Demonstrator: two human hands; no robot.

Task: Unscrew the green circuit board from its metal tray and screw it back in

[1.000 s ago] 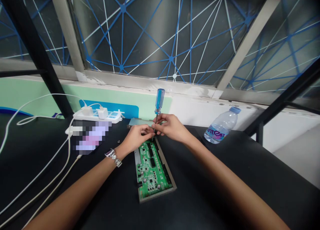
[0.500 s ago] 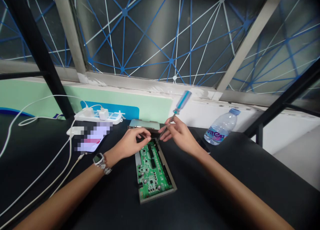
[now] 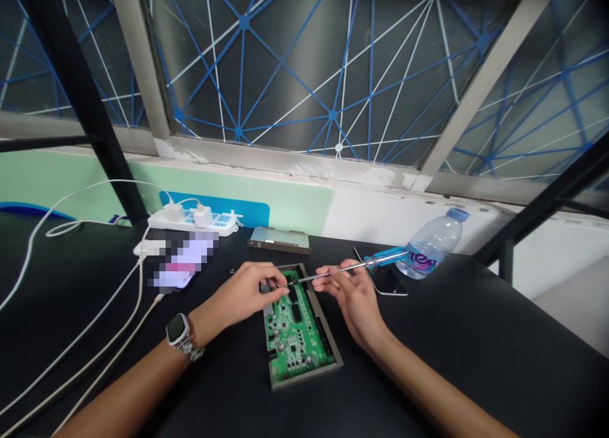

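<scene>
My right hand [image 3: 349,295] is closed on a screwdriver with a clear blue handle [image 3: 385,257]. Its fingers grip the metal shaft, which lies nearly level and points left. The tip ends over the upper part of a green circuit board [image 3: 297,343] set in a shallow metal frame. At that tip, the thumb and forefinger of my left hand [image 3: 252,289] are pinched close together; whatever is between them is too small to make out. My left wrist wears a watch [image 3: 177,330].
Behind the board lies a flat metal cover [image 3: 280,240]. A black phone [image 3: 387,279] and a water bottle [image 3: 435,244] are at the right. On the left are a white power strip [image 3: 190,220], white cables and a lit, blurred phone [image 3: 183,264]. A small bit [image 3: 231,271] lies left of the board.
The screwdriver has swung from steeply upright to nearly level, its handle now to the right. My left fingers have moved down to its tip. The view has shifted slightly.
</scene>
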